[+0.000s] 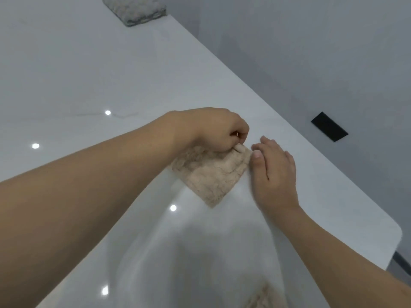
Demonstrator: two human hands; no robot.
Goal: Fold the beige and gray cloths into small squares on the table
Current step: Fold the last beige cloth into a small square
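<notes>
My left hand (pixel 213 130) is curled, pinching the far corner of the folded beige cloth (pixel 211 174). My right hand (pixel 274 172) lies flat with straight fingers, touching the cloth's right edge. The cloth sits close to the right edge of the white surface (pixel 66 74). A folded gray cloth (pixel 135 8) rests at the far edge, well apart.

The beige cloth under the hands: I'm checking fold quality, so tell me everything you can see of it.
The beige cloth looks like fluffy terry, folded into a small, roughly square pad lying flat on the glossy white table, one corner pointing toward the camera. The left hand pinches its far edge with curled fingers. The right hand, fingers straight, lies along its right edge. Its layers cannot be counted.
</notes>
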